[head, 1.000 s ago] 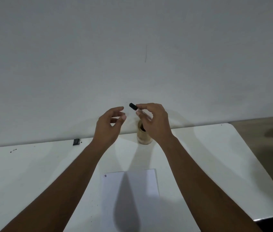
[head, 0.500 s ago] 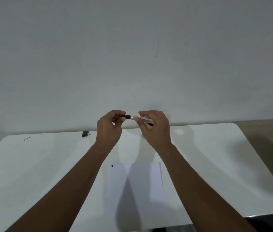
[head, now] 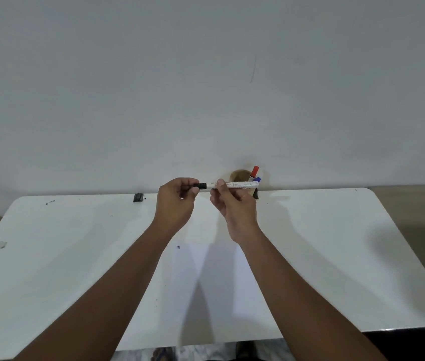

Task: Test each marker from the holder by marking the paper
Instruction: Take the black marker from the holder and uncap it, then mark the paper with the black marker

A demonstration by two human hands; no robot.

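Right hand [head: 235,204] pinches the white-barrelled plastic marker [head: 235,184] near its middle, holding it level above the white surface [head: 336,243]; left hand [head: 177,201] closes its fingertips on the black cap [head: 201,186]. Light, stiff and smooth, the marker probably needs a firm barrel grip while the cap pulls straight off. Behind stands the brown cylindrical holder [head: 238,175]; below lies the white paper sheet [head: 222,282].
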